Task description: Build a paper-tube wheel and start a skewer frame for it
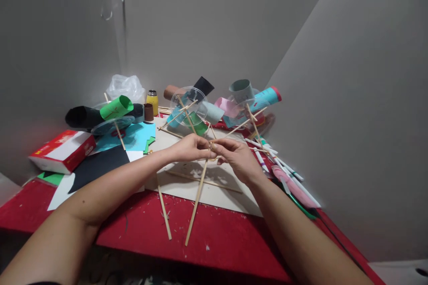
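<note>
Over the middle of the board, my left hand (192, 148) and my right hand (237, 156) meet fingertip to fingertip. Both are closed in a pinch at the upper end of a wooden stick (197, 202), where other thin sticks come together. Something small and tan, perhaps a band, shows between the fingertips, but too little of it is visible to be sure. The stick slants down toward the front edge of the table. To its left a second wooden stick (163, 209) leans the same way. Another stick (217, 184) lies across the white board (187, 189) beneath my hands.
Behind my hands stand clear plastic discs (189, 106) with coloured paper tubes (240, 90) on stick frames. At left are a green paper tube (116, 107), a red-white box (63, 149) and black paper (100, 167). Markers (287, 167) and a pink item (294, 187) lie right, on the red table (140, 227).
</note>
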A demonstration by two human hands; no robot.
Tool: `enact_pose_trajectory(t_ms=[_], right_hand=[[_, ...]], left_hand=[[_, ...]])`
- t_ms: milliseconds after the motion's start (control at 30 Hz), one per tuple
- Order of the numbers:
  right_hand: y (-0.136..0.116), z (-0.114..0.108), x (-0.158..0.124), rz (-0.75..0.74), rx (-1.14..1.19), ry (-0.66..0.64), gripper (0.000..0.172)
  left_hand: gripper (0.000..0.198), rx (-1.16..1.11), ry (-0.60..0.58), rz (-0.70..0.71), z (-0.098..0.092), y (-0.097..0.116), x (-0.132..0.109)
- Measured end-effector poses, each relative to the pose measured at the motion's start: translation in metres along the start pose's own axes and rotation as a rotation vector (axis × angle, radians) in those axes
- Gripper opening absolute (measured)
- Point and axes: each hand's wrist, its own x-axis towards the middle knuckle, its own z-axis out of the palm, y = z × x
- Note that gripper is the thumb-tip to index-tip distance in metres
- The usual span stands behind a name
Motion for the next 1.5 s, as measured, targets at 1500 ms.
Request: enact_pose_trajectory(t_ms=[1500], right_hand=[[0.008, -0.006, -0.013, -0.024, -0.008, 0.05, 0.027]], left_hand=[[0.036, -0.448, 0.066, -0.237, -0.001, 0.005, 0.001]])
